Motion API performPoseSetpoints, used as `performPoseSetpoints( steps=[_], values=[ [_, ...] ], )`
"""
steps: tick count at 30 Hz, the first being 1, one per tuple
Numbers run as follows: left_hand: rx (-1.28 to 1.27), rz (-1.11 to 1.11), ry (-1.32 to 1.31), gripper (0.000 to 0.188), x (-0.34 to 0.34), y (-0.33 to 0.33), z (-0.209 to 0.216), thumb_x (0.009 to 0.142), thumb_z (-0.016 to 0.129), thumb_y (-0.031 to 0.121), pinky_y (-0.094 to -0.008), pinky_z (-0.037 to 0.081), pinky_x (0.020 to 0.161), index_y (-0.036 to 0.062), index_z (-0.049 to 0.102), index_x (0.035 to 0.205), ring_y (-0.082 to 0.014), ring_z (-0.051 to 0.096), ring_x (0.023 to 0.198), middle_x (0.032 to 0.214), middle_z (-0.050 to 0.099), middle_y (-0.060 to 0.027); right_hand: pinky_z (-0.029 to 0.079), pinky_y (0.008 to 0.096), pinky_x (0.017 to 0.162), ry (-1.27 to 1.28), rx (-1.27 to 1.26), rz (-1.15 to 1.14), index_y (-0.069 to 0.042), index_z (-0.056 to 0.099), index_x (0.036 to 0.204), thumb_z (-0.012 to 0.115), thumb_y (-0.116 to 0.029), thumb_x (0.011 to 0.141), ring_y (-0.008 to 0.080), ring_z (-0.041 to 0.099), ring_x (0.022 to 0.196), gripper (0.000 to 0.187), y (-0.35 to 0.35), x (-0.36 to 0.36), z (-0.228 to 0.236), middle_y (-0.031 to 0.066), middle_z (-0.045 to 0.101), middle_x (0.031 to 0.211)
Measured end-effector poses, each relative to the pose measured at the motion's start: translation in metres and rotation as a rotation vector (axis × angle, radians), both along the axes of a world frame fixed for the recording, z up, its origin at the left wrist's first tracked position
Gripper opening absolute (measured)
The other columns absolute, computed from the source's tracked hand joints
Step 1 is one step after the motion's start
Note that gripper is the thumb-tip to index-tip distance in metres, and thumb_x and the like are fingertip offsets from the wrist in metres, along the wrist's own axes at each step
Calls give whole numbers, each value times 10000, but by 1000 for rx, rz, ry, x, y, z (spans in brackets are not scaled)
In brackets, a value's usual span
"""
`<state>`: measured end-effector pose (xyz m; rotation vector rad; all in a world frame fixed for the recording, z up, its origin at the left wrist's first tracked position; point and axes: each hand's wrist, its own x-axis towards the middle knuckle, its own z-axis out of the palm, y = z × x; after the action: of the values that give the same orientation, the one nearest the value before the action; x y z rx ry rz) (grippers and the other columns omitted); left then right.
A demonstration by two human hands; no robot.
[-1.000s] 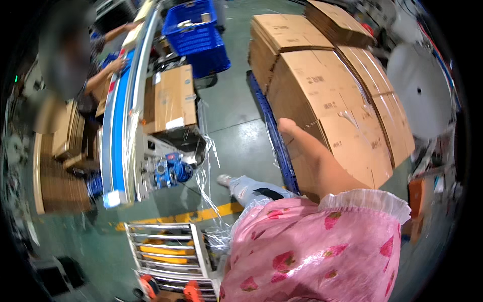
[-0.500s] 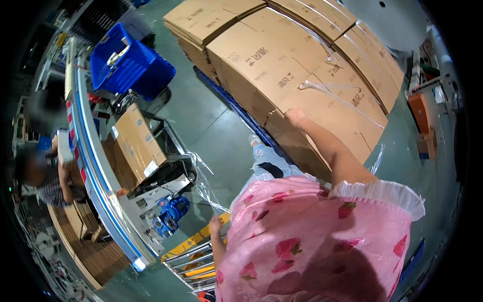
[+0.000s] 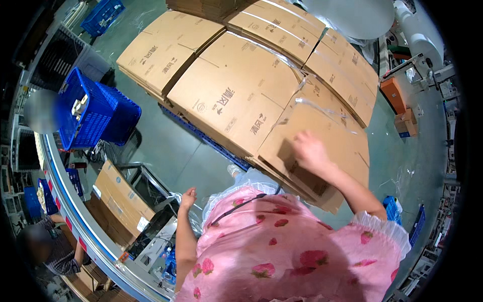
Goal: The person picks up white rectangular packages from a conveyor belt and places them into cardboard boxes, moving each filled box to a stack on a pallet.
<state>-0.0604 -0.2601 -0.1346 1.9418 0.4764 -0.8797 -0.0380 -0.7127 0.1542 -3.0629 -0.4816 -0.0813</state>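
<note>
One right hand (image 3: 308, 150) now touching flattened cardboard (image 3: 322, 146).

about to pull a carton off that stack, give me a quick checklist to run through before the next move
1. Right hand on the nearest flattened cardboard carton: ok, it rests on the top face near the front edge.
2. Firm grip on the carton: cannot tell, fingers are blurred.
3. Left hand free: ok, open and holding nothing, beside the body.
4. Loose clear plastic wrap lying over the stack: not ok, it crosses the carton behind the hand.
5. Green floor between body and stack: ok, bare where visible.
</note>
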Motion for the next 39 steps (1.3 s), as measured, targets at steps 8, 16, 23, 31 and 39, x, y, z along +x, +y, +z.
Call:
performPoseSetpoints(
  steps=[8,16,23,31,39],
  values=[
    [-42,-154,-89,288,114,15,31,841,418,208,-255,452,575,32,522,1044,-129,550,631,769,576,-56,409,411,563,-233,-53,-570,0,470,741,475,43,604,332,524,636,144,-21,66,156,181,509,633],
    [-227,-98,-621,348,227,31,158,813,453,152,-300,415,765,44,432,1143,-209,536,879,1019,527,-150,465,335,613,-517,-129,207,-40,474,676,503,-14,561,269,565,771,122,188,178,174,116,547,685],
    [416,340,-1361,525,223,175,302,686,575,97,-383,220,957,85,391,1177,-290,284,1168,1236,332,-162,444,338,548,-102,199,1059,-33,447,683,512,-11,573,267,548,686,130,394,279,188,113,507,654],
    [967,736,-846,285,126,305,355,591,685,187,-345,369,470,13,460,594,-296,487,513,557,492,-131,376,357,785,193,555,1042,15,474,784,619,-112,670,295,464,935,224,628,385,141,150,504,888],
    [1430,790,-569,285,124,366,301,722,556,144,-414,325,846,93,516,999,-258,497,921,974,542,-108,343,401,829,4,113,1918,-10,496,712,599,-333,666,286,472,918,342,843,334,24,132,497,822]
  ],
)
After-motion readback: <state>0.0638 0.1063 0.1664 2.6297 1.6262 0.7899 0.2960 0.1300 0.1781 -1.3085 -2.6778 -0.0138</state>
